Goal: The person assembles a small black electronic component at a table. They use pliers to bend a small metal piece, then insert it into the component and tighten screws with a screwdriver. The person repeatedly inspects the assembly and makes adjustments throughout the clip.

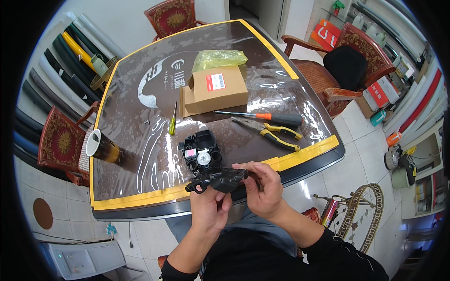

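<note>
Near the table's front edge, my left hand (pixel 210 208) and my right hand (pixel 264 189) hold a black plastic part (pixel 227 180) between them. The left fingers are closed under it, partly hidden. My right thumb and fingers pinch its right end. Just beyond lies a black plastic assembly (pixel 202 144) with a round whitish disc and a pink label; the held part overlaps its near side in view, and I cannot tell whether they touch. Past it, a thin screwdriver (pixel 173 125) with a yellow-green handle lies to the left. A larger orange-and-grey screwdriver (pixel 279 118) and yellow-black pliers (pixel 272 133) lie to the right.
A cardboard box (pixel 220 96) with a yellow-green plastic bag (pixel 218 60) behind it stands mid-table. A paper cup (pixel 104 147) is at the left edge. Yellow tape (pixel 154 196) borders the film-covered table (pixel 136 136). Carved chairs (pixel 63 143) surround it.
</note>
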